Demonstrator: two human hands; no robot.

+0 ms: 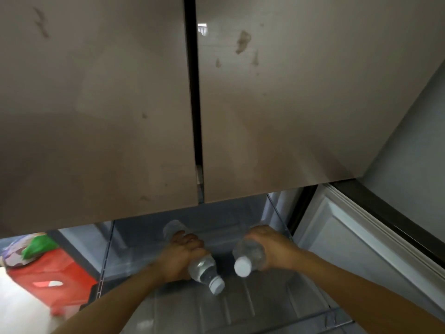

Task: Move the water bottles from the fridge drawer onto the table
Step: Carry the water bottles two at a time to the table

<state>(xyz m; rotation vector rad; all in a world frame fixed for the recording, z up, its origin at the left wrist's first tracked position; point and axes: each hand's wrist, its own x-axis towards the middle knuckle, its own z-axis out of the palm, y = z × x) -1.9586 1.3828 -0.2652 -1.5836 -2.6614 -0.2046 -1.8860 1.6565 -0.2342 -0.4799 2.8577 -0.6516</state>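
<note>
Two broad, glossy brown-grey fridge doors are filling the upper two thirds of the frame, meeting at a dark vertical seam just left of centre. Below them, a pale translucent plastic fridge drawer is standing open across the lower centre, with its ribbed floor showing. A white-lined door panel is slanting along the lower right, and a red container is sitting at the lower left. Both forearms are reaching up from the bottom edge into the drawer. The left hand is wrapping its fingers around the middle of a clear plastic water bottle. This bottle's long axis is running from upper left to lower right, so its white cap is pointing down the frame toward the camera. The right hand is gripping a second clear water bottle from its right side. That bottle is pointing almost straight at the lens, with its white screw cap foremost. Each bottle is sitting inside its own hand's grasp over the drawer, just beside the other near the centre. Whether they are touching the drawer floor is not clear. The table is not appearing in view. The coming move is probably calling for drawing both bottles cap-first, back and up clear of the doors' lower edge.
</note>
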